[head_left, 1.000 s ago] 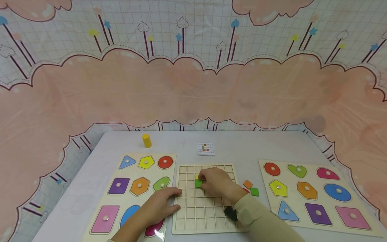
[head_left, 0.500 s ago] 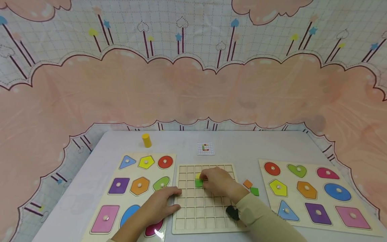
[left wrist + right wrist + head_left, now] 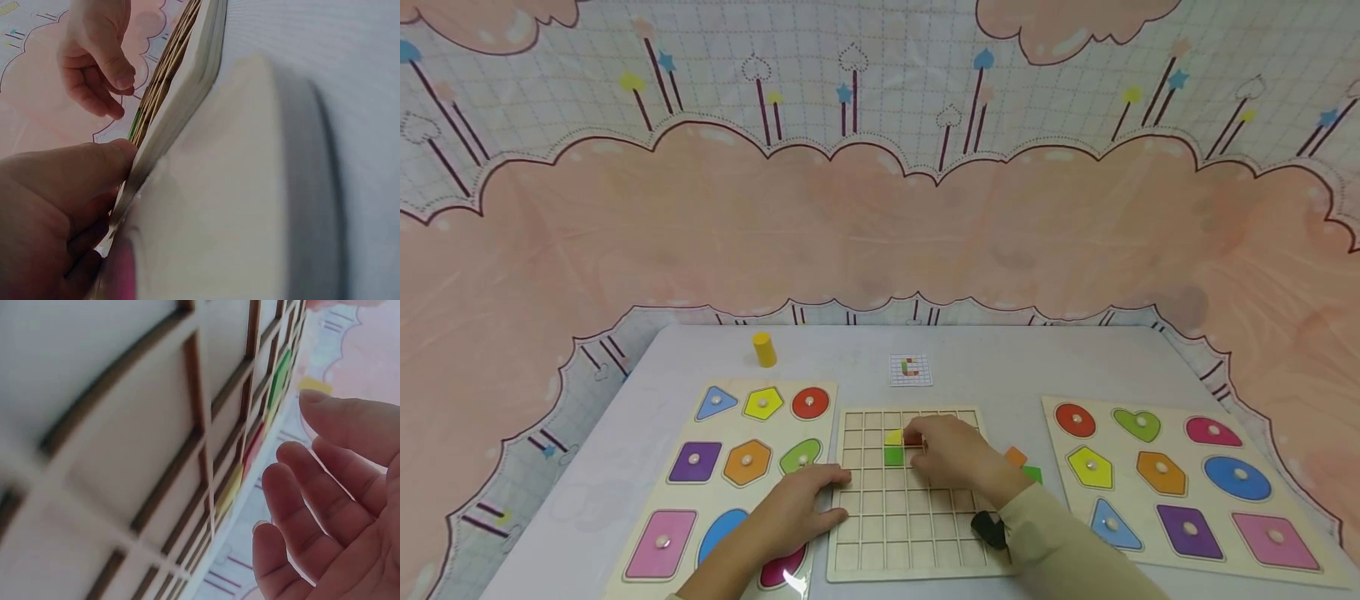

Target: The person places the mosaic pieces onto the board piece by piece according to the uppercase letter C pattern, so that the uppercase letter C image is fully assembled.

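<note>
My right hand [image 3: 951,450] is over the wooden grid board [image 3: 872,554], its fingers loosely bent. In the right wrist view its thumb and fingers stand apart, with nothing between them. Close to the fingertips, a red tile [image 3: 252,449] lies in a cell between two yellow tiles; one yellow tile [image 3: 229,492] is hidden by my hand in the head view. The other yellow tile [image 3: 893,437] sits just above a green tile [image 3: 893,456]. My left hand [image 3: 801,504] rests against the board's left edge, thumb and forefinger spread and touching it.
Right of the board lie an orange tile [image 3: 1017,457] and a green tile [image 3: 1033,474], partly behind my sleeve. Shape puzzle boards flank it, one left [image 3: 700,483] and one right [image 3: 1138,512]. Behind stand a pattern card [image 3: 911,370] and a yellow cylinder [image 3: 764,349].
My right hand has shifted slightly right, uncovering more of the yellow tile and part of the red one. Its sleeve now covers more of the loose tiles. My left hand stays still.
</note>
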Available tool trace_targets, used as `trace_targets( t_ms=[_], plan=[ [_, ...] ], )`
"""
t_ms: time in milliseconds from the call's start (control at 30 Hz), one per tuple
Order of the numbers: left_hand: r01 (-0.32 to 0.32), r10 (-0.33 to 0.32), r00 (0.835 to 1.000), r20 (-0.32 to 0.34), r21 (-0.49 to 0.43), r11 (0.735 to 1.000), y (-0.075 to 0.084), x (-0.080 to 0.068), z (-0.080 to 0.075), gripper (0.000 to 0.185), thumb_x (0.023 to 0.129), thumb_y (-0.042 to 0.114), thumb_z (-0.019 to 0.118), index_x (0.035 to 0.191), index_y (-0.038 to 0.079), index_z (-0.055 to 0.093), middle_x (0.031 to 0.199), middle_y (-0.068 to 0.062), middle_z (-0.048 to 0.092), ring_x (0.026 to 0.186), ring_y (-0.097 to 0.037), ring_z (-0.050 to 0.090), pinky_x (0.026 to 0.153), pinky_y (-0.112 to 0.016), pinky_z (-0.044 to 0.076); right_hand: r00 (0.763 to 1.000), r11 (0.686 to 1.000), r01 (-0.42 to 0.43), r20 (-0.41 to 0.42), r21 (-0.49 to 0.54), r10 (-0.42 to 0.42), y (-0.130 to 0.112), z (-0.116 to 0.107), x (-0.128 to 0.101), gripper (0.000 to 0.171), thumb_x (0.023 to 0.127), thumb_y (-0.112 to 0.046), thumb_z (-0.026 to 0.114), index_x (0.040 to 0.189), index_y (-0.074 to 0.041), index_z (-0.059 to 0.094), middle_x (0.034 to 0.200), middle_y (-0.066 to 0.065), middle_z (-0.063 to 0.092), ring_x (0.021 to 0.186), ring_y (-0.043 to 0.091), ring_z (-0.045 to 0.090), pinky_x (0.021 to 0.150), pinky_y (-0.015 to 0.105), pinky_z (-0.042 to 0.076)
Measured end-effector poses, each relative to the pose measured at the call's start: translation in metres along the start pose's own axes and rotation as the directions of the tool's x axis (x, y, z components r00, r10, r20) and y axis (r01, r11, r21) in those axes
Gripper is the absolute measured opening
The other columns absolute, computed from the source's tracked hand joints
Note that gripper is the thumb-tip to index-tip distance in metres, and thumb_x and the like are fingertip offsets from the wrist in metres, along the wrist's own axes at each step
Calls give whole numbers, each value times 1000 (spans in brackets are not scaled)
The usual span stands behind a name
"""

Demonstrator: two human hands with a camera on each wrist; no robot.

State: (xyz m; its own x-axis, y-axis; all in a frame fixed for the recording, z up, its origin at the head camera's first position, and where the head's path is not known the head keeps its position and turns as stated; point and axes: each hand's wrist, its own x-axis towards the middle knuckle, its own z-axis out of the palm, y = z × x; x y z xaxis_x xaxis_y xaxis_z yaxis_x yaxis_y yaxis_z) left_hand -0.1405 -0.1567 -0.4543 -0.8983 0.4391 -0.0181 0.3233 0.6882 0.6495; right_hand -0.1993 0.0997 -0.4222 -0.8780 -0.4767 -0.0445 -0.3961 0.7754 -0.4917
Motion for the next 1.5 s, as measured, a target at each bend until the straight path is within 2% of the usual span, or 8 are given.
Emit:
trace_targets(
  t_ms=[133,367,533,700,900,1067,1300,1500],
  plan=[
    [-4,4,1000,-3,2,1000,0,0,0,42,85,20,80,123,6,67,126,-10,65,123,-35,56,105,-55,43,999,999,-26,-18,25,26,7,-7,-8,29,86,-10,70,114,-9,69,111,3,69,92,21,59,85,43,51],
    [-3,3,1000,-4,1,1000,0,-1,-1,42,85,21,80,122,6,67,125,-9,65,123,-35,56,104,-56,43,993,994,-101,-50,43,104,22,-18,-25,34,85,-12,75,118,-10,69,110,-1,68,97,19,62,88,42,52],
    [-2,2,1000,-5,0,1000,0,-1,-1,42,85,21,81,122,6,68,125,-9,65,123,-34,56,104,-55,43,986,987,-153,-61,37,155,35,-25,-41,36,84,-11,75,120,-10,68,107,-3,68,96,19,60,87,40,53],
    [-5,5,1000,-6,0,1000,0,-1,0,42,85,21,80,122,6,67,125,-9,65,123,-34,56,104,-55,43,978,980,-195,-63,33,197,48,-34,-56,38,85,-12,74,122,-10,67,112,0,67,101,21,62,83,38,55],
    [-14,14,1000,-10,2,1000,0,0,0,41,85,19,80,122,6,67,125,-10,65,122,-35,56,104,-55,44,978,980,-199,-73,-25,197,66,-41,-70,34,86,-13,73,119,-9,68,109,1,69,100,23,63,87,45,56],
    [-18,18,1000,-15,0,1000,0,-1,0,40,85,18,80,121,6,68,125,-10,65,122,-35,57,104,-55,44,977,979,-202,-69,-26,200,79,-45,-77,33,86,-15,76,116,-7,68,104,1,69,98,25,64,83,46,57],
    [-15,15,1000,-13,4,1000,0,-1,1,40,85,19,80,121,6,68,125,-10,65,122,-35,56,104,-55,43,969,969,-245,-39,-33,244,86,-48,-85,36,83,-16,79,116,-7,68,108,3,68,99,26,64,86,48,56],
    [-12,13,1000,-20,6,1000,-2,0,2,40,85,19,80,121,7,68,124,-9,65,122,-34,57,104,-55,44,966,963,-258,-34,-77,256,89,-48,-87,34,81,-12,81,112,-8,69,103,0,69,98,25,62,89,48,55]
  ],
)
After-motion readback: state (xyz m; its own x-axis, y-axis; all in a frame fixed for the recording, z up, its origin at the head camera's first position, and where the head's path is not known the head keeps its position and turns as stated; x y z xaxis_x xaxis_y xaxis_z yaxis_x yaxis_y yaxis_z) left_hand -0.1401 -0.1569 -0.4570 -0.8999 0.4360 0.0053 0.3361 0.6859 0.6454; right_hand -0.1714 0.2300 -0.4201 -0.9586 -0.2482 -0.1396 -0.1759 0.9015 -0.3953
